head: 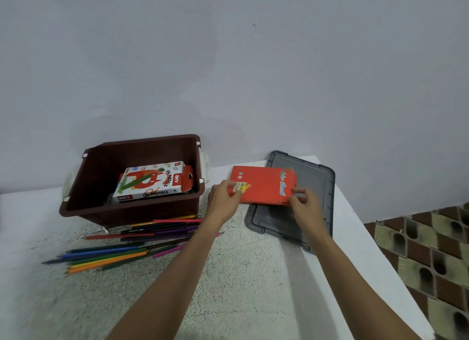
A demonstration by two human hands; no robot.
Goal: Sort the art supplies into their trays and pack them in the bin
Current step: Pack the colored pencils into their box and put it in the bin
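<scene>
Red flat cardboard pencil box (264, 185), blue script on its face, is held between both hands above the near end of the grey rectangular plastic lid (314, 187). I read the left hand (223, 200) as pinching the box's left short edge, thumb on top near the yellow sticker, fingers curled under. The right hand (304, 205) grips the box's right near corner; fingertips (299, 190) rest on the top face, thumb below, not visible. Both hands closed around the box, only as wide as its thin edge. The box tilts slightly, far edge higher. I cannot tell whether its underside touches the lid.

Left of the held box, well apart: a dark brown rectangular plastic bin (132, 207), open, against the wall. Inside it lies a white oil pastels carton (152, 185) with red print, tilted.

Nearer than the bin and left of the left forearm, loose coloured pencils (121, 248) lie scattered flat on the speckled grey-white tabletop (241, 276), mostly lengthwise side to side; some reach under the bin's near edge.
</scene>
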